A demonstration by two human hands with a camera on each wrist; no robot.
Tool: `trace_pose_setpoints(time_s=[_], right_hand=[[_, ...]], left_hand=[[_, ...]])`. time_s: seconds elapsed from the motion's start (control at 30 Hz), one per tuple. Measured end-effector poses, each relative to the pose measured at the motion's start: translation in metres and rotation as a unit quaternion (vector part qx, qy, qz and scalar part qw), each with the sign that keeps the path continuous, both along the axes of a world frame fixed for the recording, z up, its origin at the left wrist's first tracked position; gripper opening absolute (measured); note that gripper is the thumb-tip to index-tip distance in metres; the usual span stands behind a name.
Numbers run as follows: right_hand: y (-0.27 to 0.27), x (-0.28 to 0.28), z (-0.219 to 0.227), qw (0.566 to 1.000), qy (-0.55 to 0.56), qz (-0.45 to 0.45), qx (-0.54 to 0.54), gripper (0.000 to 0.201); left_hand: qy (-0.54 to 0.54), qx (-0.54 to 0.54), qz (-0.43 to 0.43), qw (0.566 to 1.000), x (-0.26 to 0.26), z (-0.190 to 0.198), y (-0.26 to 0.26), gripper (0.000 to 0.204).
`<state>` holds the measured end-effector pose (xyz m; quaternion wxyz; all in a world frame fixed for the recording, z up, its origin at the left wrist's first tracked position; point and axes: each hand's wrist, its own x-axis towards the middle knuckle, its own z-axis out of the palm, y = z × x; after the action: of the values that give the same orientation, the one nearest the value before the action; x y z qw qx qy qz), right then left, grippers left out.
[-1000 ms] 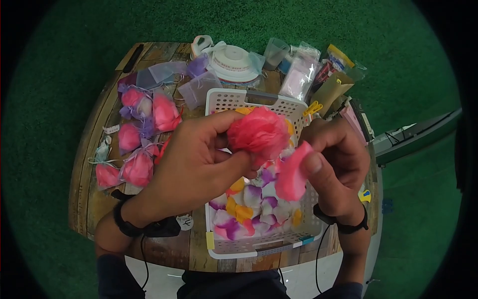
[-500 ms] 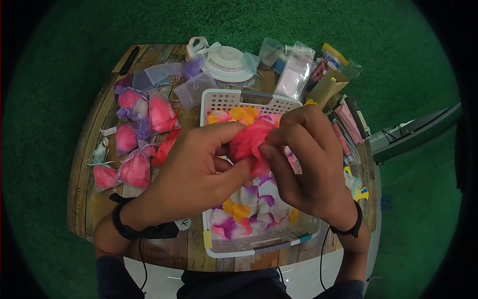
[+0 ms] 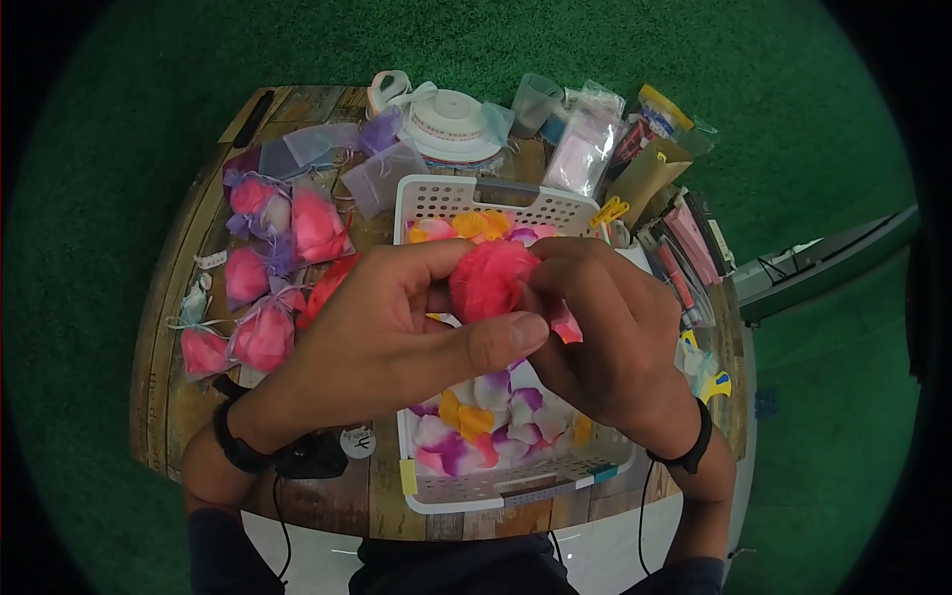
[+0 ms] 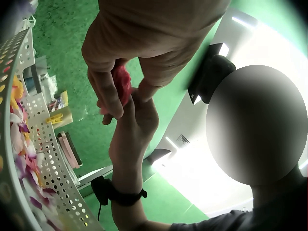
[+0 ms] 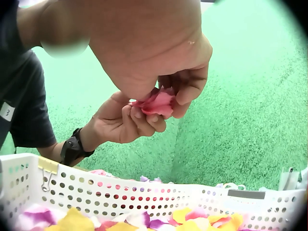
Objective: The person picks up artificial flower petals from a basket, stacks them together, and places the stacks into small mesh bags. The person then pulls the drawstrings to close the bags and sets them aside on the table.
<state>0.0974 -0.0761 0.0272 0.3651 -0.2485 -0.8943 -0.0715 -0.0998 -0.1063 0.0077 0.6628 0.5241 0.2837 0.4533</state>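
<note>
In the head view a bundle of pink petals (image 3: 490, 281) is held above the basket, gripped between the fingers and thumb of the left hand (image 3: 377, 332). The right hand (image 3: 615, 332) meets the bundle from the right with curled fingers, a pink petal (image 3: 566, 326) showing under them. The left wrist view has the left hand (image 4: 149, 43) around the pink bundle (image 4: 122, 81), the right hand (image 4: 132, 130) touching it. In the right wrist view both hands close around the bundle (image 5: 160, 102); the right hand (image 5: 149, 48) hides part of it.
Loose petals (image 3: 466, 416) lie in the white basket (image 3: 426, 493). Filled pink pouches (image 3: 264, 332) are at the left, ribbon rolls (image 3: 448, 119) behind, and plastic packets (image 3: 585, 149), a yellow clip (image 3: 610, 210) and a paper bag (image 3: 647, 180) at the back right.
The right hand has moved left, bringing its separate pink petal up to the bundle. The left thumb has stretched out to the right beneath the bundle.
</note>
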Motion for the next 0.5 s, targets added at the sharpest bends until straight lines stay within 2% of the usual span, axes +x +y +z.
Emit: trace_pose_setpoints(time_s=[0.07, 0.17, 0.23, 0.27, 0.3, 0.33, 0.37, 0.4, 0.47, 0.5], right_hand=[[0.001, 0.001, -0.001, 1.0, -0.002, 0.004, 0.004, 0.022], [0.003, 0.003, -0.004, 1.0, 0.004, 0.01, 0.02, 0.022], [-0.001, 0.01, 0.002, 0.997, -0.01, -0.002, -0.072, 0.028], [-0.004, 0.008, 0.004, 0.997, -0.012, -0.007, -0.073, 0.028], [-0.006, 0.004, 0.008, 0.978, 0.056, -0.022, -0.2, 0.029], [-0.009, 0.001, 0.014, 0.938, 0.124, -0.036, -0.323, 0.031], [-0.009, 0.002, 0.027, 0.898, 0.101, -0.044, -0.425, 0.033], [-0.005, 0.003, 0.026, 0.897, 0.098, -0.049, -0.428, 0.033], [0.005, 0.003, 0.023, 0.773, 0.157, 0.064, -0.611, 0.031], [0.008, 0.003, 0.023, 0.771, 0.156, 0.063, -0.614, 0.031]], left_hand=[[0.052, 0.026, -0.008, 0.998, -0.001, -0.006, 0.003, 0.031], [0.015, -0.003, 0.012, 1.0, 0.002, -0.003, 0.0, 0.027], [0.02, -0.005, 0.012, 1.0, 0.0, 0.001, 0.001, 0.025], [0.021, -0.01, 0.016, 1.0, 0.0, 0.001, 0.001, 0.024], [0.017, -0.012, 0.011, 1.0, 0.0, 0.001, 0.001, 0.024], [0.025, 0.018, 0.012, 0.999, 0.0, 0.001, 0.0, 0.027], [0.033, 0.047, 0.015, 0.998, 0.0, 0.001, -0.001, 0.03], [0.029, 0.044, 0.012, 0.999, 0.001, 0.001, -0.002, 0.03], [0.041, 0.089, 0.045, 0.994, 0.001, 0.0, -0.004, 0.028], [0.04, 0.085, 0.045, 0.995, 0.0, -0.001, -0.003, 0.028]])
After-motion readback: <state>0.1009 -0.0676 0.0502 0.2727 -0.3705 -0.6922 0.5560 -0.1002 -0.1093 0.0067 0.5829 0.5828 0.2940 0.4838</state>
